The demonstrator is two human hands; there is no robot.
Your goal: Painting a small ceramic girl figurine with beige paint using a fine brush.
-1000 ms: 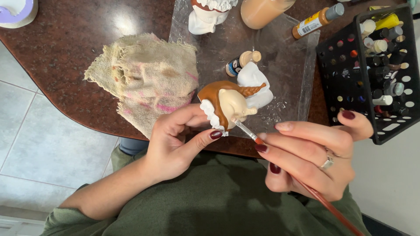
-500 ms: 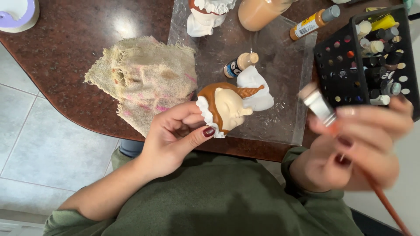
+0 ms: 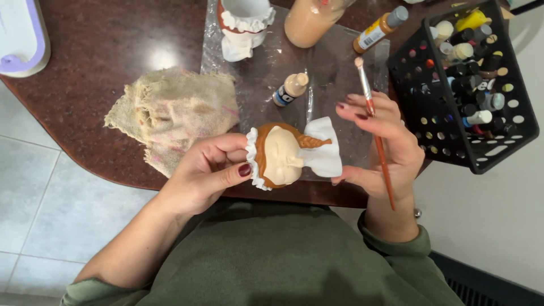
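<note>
**Head view: brush lifted off the figurine, both hands now turning it**

Head camera is showing the right hand (image 3: 378,148) pinching a paintbrush (image 3: 374,130) upright, bristles pointing to the upper frame, while its lower fingers are steadying the white collar of the ceramic figurine (image 3: 289,154). A second ago the tip was touching the piece; now it is raised clear. The left hand (image 3: 207,173) is gripping the figurine's frilled edge at centre frame, above the table's edge. Outward, a cloth (image 3: 170,113) is lying left, a paint bottle (image 3: 290,89) above, a black basket (image 3: 510,133) right.
</note>
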